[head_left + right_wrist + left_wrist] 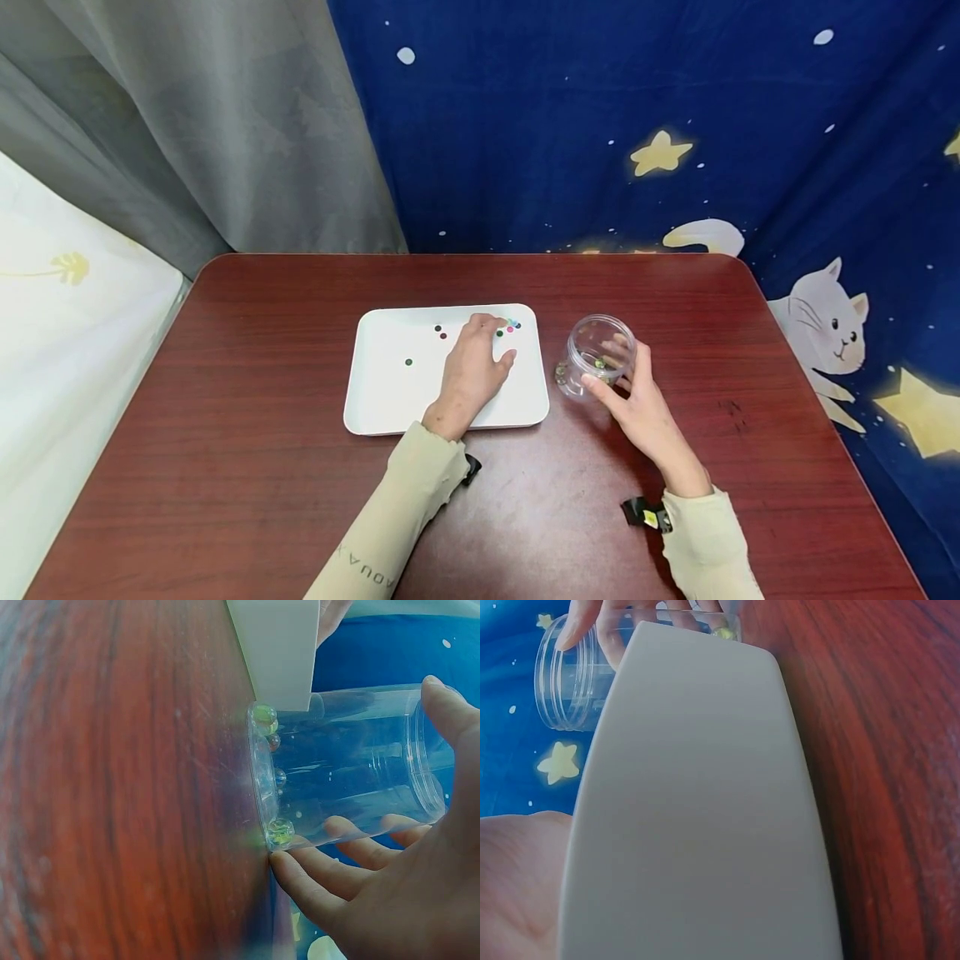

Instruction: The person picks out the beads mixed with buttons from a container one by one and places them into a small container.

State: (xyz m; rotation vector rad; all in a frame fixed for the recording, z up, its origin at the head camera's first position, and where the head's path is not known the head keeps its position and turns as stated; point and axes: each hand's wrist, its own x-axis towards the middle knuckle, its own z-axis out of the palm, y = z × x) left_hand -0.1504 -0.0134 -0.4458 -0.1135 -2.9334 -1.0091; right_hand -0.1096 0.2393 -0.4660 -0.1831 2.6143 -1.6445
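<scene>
My right hand [641,408] holds a clear plastic jar [352,761] from its right side, thumb near the rim and fingers spread along the wall. The jar stands upright on the table without a lid, and several glass marbles [281,831] lie on its bottom. Over the right part of a white rectangular tray [390,400] reaches my left hand [472,367], thumb apart from the fingers. Its fingertips are right at a cluster of small round coloured pieces, among them a pink piece [511,329] and a green piece [499,333].
Elsewhere in the tray lie a dark green piece [408,362] and a dark red piece [443,336]. The jar stands just right of the tray on a reddish-brown wooden table [247,400]. Behind the table hang a grey curtain [247,125] and a blue starry curtain [540,125].
</scene>
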